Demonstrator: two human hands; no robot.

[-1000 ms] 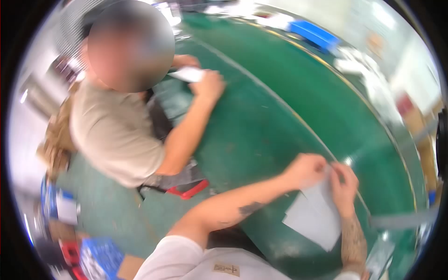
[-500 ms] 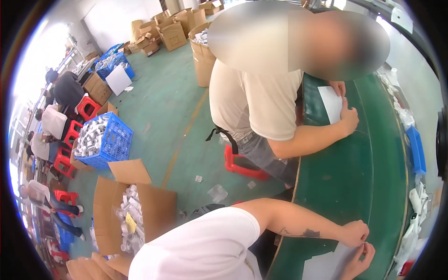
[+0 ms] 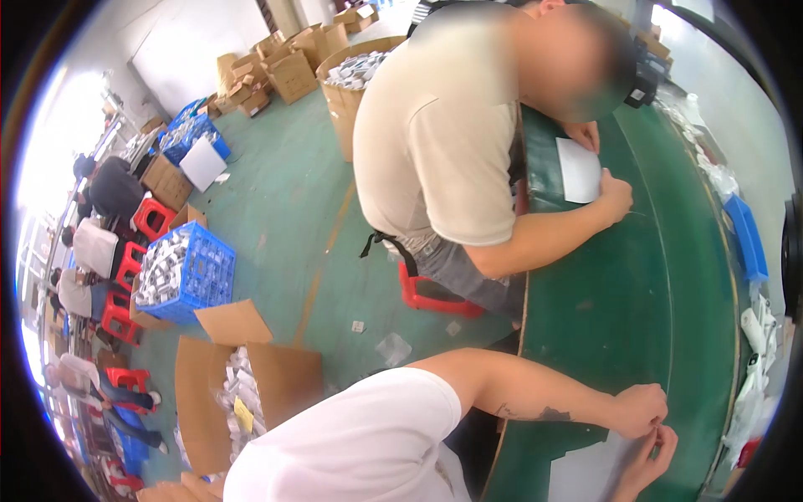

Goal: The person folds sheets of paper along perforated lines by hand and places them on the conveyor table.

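Observation:
A flat, white-grey sheet (image 3: 581, 470) with a stepped edge lies on the green work table (image 3: 602, 335) at the bottom of the view. My left hand (image 3: 640, 410) is closed in a pinch at the sheet's upper right corner. Just below it my right hand (image 3: 655, 460) has its thumb and bent fingers on the sheet's right edge, and the fingertips of both hands almost meet. What lies between the fingertips is partly hidden. My left arm, in a white sleeve, reaches across from the lower left.
Beside me a co-worker in a beige shirt bends over another white sheet (image 3: 579, 171). A blue tray (image 3: 747, 238) and white parts line the table's far side. On the floor stand an open carton (image 3: 288, 385), a blue crate (image 3: 205, 272) of white parts and a red stool (image 3: 435, 297).
The view has shifted slightly. My hands stay together at the sheet's edge, with only small finger movement. The co-worker's head has lowered toward their sheet.

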